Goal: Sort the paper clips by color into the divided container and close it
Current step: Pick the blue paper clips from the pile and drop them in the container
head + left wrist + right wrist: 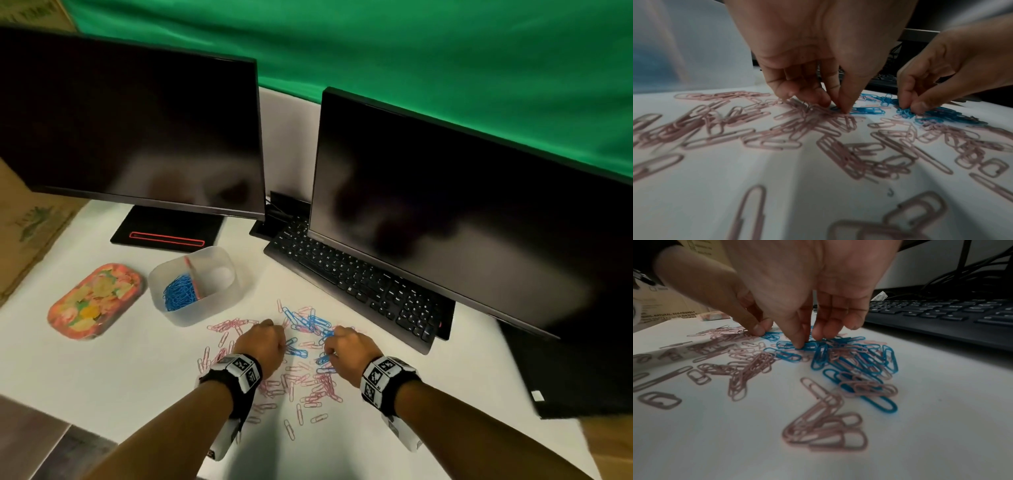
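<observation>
Pink paper clips (308,387) and blue paper clips (310,323) lie mixed on the white table. The translucent divided container (226,260) stands open at the back left, with blue clips (180,296) in its left compartment. My left hand (838,107) reaches down, its thumb and forefinger pinching a blue clip (865,110) at the edge of the pink ones. My right hand (807,342) pinches a small bunch of blue clips (904,112) on the blue heap (851,356). Both hands (270,339) (334,346) are close together over the pile.
The container's floral lid (94,301) lies left of it. A black keyboard (359,284) runs diagonally right of the pile, under the right monitor (462,212). The left monitor's stand (168,233) sits behind the container. A black box (575,373) is at the right edge.
</observation>
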{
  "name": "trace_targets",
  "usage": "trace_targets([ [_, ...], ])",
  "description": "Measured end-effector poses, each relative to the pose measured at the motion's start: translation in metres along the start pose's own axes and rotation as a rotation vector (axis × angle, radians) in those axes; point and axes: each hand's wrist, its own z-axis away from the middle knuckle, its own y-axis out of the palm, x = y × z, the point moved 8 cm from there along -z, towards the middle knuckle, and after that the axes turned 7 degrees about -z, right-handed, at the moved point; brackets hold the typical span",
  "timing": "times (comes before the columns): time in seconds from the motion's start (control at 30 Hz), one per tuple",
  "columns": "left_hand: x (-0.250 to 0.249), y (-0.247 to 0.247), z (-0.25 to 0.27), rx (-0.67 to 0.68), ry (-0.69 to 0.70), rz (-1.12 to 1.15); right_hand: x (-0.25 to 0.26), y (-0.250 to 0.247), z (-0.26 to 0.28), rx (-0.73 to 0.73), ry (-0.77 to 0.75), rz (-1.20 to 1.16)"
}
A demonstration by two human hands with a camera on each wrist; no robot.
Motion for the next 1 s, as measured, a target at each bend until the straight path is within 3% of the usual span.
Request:
trace_targets([
  [0.4,-0.003,-0.009,-0.002,-0.012,0.019,0.044,-0.003,-0.007,0.009,-0.086,0.007,-0.079],
  [0.63,-0.021,0.006,-0.002,0.036,0.186,-0.068,0.002,-0.001,0.008,-0.014,0.008,-0.02],
  [1.0,-0.019,0.008,-0.004,-0.001,0.159,0.028,-0.003,0.004,0.002,0.041,0.091,-0.127],
])
